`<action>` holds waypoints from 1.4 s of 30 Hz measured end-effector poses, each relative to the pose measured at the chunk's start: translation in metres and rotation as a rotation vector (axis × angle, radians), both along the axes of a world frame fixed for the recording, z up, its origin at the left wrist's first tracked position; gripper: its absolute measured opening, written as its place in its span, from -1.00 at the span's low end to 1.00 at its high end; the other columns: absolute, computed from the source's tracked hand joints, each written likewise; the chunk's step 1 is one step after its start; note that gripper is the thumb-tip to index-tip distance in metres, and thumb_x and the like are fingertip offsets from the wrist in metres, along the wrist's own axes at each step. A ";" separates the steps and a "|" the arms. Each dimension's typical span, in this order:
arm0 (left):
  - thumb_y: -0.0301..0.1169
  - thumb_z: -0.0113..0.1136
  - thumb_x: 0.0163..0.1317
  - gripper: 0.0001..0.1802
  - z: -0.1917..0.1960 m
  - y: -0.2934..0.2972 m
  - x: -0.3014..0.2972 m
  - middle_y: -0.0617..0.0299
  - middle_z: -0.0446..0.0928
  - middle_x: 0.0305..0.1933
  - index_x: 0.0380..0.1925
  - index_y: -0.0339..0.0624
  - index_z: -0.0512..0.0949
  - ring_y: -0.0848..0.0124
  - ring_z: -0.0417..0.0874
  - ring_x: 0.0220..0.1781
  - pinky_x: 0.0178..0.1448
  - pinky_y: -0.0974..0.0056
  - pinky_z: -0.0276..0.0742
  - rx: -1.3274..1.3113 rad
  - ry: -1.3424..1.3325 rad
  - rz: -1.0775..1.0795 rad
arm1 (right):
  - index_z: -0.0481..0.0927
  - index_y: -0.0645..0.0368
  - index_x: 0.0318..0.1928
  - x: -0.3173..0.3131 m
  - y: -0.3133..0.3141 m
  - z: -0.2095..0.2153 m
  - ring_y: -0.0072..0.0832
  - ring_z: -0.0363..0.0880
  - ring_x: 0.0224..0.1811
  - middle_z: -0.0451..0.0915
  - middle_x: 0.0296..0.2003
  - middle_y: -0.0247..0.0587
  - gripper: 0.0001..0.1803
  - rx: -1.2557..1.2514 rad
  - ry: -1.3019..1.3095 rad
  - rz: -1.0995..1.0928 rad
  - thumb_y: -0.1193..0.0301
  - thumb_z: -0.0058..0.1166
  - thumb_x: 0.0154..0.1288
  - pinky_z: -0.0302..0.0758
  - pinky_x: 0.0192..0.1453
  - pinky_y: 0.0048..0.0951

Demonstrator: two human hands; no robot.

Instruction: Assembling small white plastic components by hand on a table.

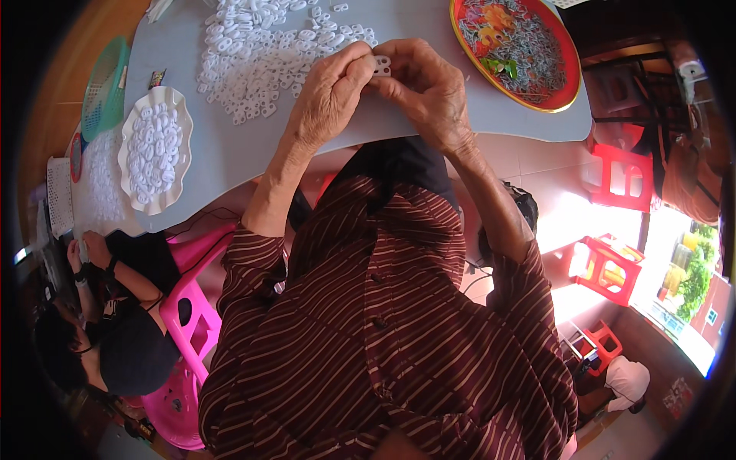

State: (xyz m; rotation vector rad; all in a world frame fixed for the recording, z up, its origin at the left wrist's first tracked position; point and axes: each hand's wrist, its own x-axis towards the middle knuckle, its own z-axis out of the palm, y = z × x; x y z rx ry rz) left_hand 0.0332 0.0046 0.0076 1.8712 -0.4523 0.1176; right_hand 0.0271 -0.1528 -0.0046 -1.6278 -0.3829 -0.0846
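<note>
Over the table's near edge, my left hand and my right hand meet with fingers pinched together. Between them they hold a small white plastic piece with holes; its left end is hidden by my left fingers. Just beyond and to the left of my hands spreads a heap of small white plastic pieces, many with holes. To the right of my right hand lies a round red tray, bearing a floral print and many thin grey metal pins or screws.
A scalloped white dish of white oval pieces stands at the table's left end, near a green basket. At the lower left a person sits by a pink chair. Red stools stand on the floor at right.
</note>
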 end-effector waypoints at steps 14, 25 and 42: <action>-0.37 -0.11 0.28 -0.81 -0.005 0.001 -0.003 0.14 0.18 -0.64 -0.40 -0.31 0.33 0.45 0.17 -0.57 -0.45 0.30 0.26 0.008 -0.026 -0.008 | 0.47 0.29 -0.22 -0.001 -0.005 0.011 -0.43 0.64 -0.35 0.63 -0.42 -0.15 -0.77 -0.180 -0.071 0.051 0.54 0.18 0.10 0.54 -0.24 -0.47; -0.39 -0.12 0.27 -0.81 -0.001 -0.001 -0.009 -0.02 0.44 -0.54 -0.35 -0.33 0.38 0.31 0.39 -0.53 -0.33 0.28 0.40 0.054 -0.074 -0.012 | 0.45 0.31 -0.27 -0.011 -0.002 0.014 -0.34 0.65 -0.35 0.61 -0.44 -0.12 -0.80 -0.230 -0.173 -0.004 0.60 0.16 0.08 0.55 -0.27 -0.46; -0.34 -0.09 0.33 -0.79 0.004 -0.001 -0.002 0.22 0.28 -0.58 -0.32 -0.30 0.37 0.52 0.27 -0.49 -0.38 0.39 0.29 -0.097 0.077 -0.104 | 0.53 0.32 -0.22 -0.003 -0.008 0.010 -0.65 0.55 -0.38 0.61 -0.45 -0.29 -0.85 0.075 0.077 -0.006 0.52 0.12 0.21 0.49 -0.25 -0.60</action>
